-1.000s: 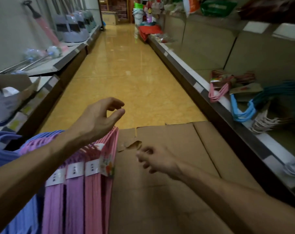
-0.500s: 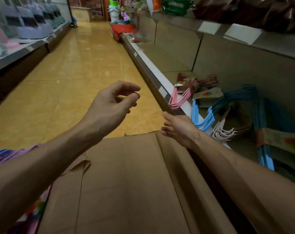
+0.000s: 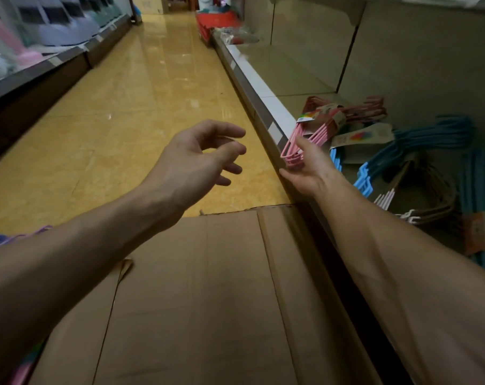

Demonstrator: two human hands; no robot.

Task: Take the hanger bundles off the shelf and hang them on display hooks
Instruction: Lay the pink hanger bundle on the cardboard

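Hanger bundles lie on the low shelf [image 3: 266, 101] at right: a pink bundle [image 3: 316, 134] with a paper label, a blue bundle [image 3: 402, 154] behind it, and a white bundle [image 3: 419, 207] nearer to me. My right hand [image 3: 310, 168] reaches over the shelf's front edge, fingers apart, its fingertips touching the pink bundle's lower corner without a closed grip. My left hand [image 3: 199, 159] hovers over the aisle floor with loosely curled, spread fingers and holds nothing.
A flattened cardboard sheet [image 3: 208, 301] covers the space below my arms. Purple and pink hangers [image 3: 16, 237] peek out at the left edge. The yellow tiled aisle [image 3: 141, 101] runs ahead. Opposite shelving [image 3: 49, 54] with mops and buckets lines the left side.
My view has swung right toward the low shelf. The right hand moved forward from above the cardboard to the pink bundle. The left hand rose and opened a little.
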